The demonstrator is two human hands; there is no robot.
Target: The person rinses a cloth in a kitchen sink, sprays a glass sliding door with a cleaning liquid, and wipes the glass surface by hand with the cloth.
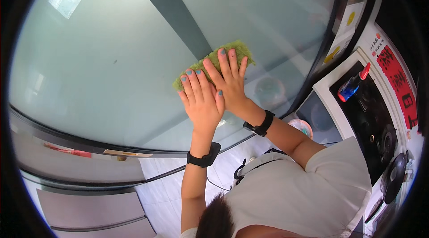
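Observation:
A fuzzy green cleaning cloth (pixel 246 48) lies flat against a large frosted glass door panel (pixel 117 64). My left hand (pixel 202 104) presses on the cloth's left part, its fingers close together. My right hand (pixel 231 84) presses on the cloth's right part with the fingers spread, its lower edge touching my left hand. The cloth crosses the lower end of a dark strip (pixel 177 7) seen in the glass. Both wrists wear black bands, and the palms are hidden.
At right, a spray bottle (pixel 352 87) with a red nozzle stands on a black gas hob (pixel 368 110). A wok (pixel 395 177) is lower right. A round basin (pixel 301 127) sits beyond my right forearm. Grey drawers (pixel 90 208) are lower left, above pale floor tiles (pixel 157 191).

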